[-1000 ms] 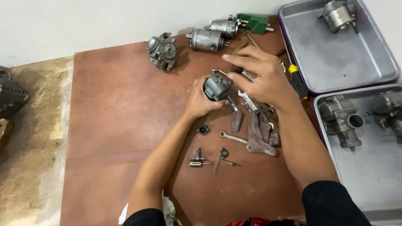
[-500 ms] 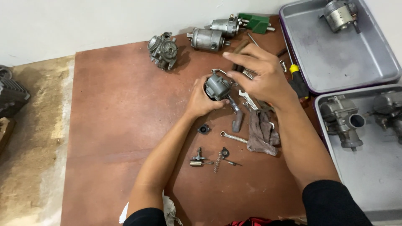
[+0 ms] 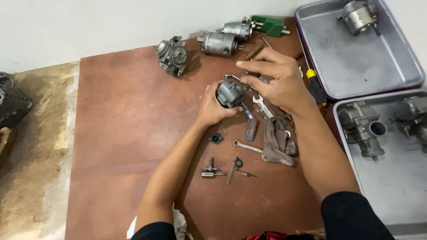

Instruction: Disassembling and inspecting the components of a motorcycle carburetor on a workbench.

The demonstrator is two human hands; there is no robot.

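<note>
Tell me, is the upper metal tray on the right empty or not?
Not empty. The upper metal tray holds one round grey engine part near its far edge; the rest of its floor is bare.

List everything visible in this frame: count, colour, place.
board: one, brown, on the floor
carburettor: one, grey, held mid-board
second carburettor: one, grey, board's far edge
motors: two, silver, far edge
green block: one, beside the motors
trays: two, grey, right, holding metal parts
screwdriver: one, yellow and black, by the far tray
spanners: two, silver, near the rag
rag: one, brown, mid-board
small parts: several, near edge
left hand: grips the carburettor
right hand: fingers at the carburettor's top
</note>
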